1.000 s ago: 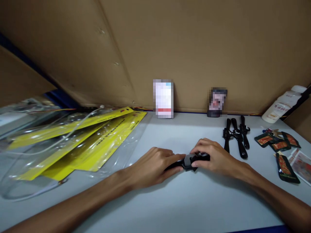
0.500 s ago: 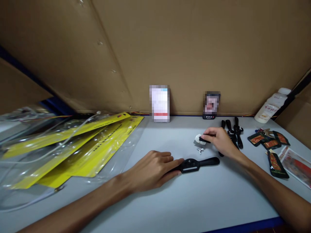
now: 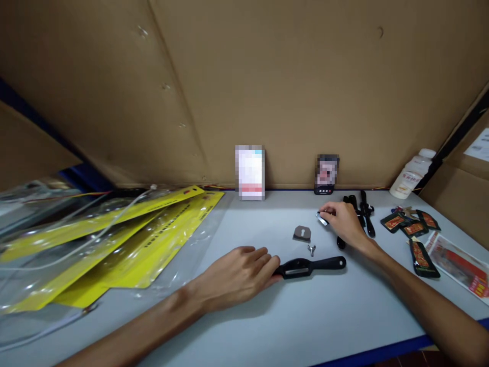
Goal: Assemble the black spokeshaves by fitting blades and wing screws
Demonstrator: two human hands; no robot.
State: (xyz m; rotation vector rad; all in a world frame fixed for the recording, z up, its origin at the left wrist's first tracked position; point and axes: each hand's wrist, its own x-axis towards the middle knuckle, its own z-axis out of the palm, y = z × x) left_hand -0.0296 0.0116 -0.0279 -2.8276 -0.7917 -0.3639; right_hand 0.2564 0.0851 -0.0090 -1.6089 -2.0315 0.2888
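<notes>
My left hand (image 3: 246, 272) is closed round the left handle of a black spokeshave (image 3: 300, 267), which lies low over the table with its slotted middle and right handle showing. Between the fingertips of my right hand (image 3: 344, 220) is a small metal plate (image 3: 321, 218) with a shiny face, held just above the table; the fingers hide part of it. A grey spokeshave blade (image 3: 302, 233) with a keyhole-shaped opening lies left of that hand. Just behind the spokeshave sits a small silver wing screw (image 3: 311, 250). More black spokeshaves (image 3: 367, 216) lie beyond my right hand, partly covered by it.
Yellow cards in clear plastic sleeves (image 3: 153, 244) spread over the left side. Two phones, a larger one (image 3: 250, 173) and a smaller one (image 3: 326, 174), lean against the cardboard wall. At right are a bottle (image 3: 412, 174), several dark packets (image 3: 422, 258) and a red-and-white package (image 3: 462, 265).
My right hand has lifted the small piece away from the blade, whose keyhole opening now shows. The spokeshave in my left hand has tilted slightly. The camera view has shifted a little.
</notes>
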